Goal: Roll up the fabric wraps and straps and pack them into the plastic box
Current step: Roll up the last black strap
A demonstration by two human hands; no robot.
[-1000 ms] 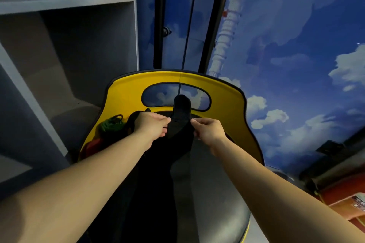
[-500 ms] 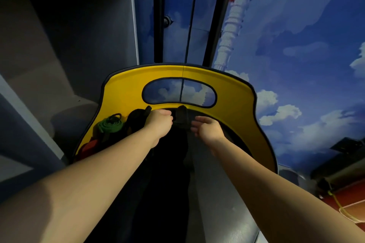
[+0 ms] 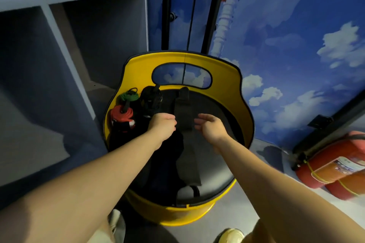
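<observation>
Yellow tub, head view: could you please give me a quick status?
Left hand curled at black fabric strap. Right hand open. Red and green rolled straps inside yellow tub.

No text, brand or number can be read anywhere. The only printed surface is a pale label (image 3: 344,165) on the red cylinder (image 3: 335,165) lying right of the yellow tub (image 3: 177,215) (its print is far too blurred to make out).

pale floor (image 3: 241,221) carries yellow plastic box (image 3: 227,77), set against grey shelf unit (image 3: 94,31). two red fire extinguishers (image 3: 335,165) lie on the floor to the right, near the wall.
</observation>
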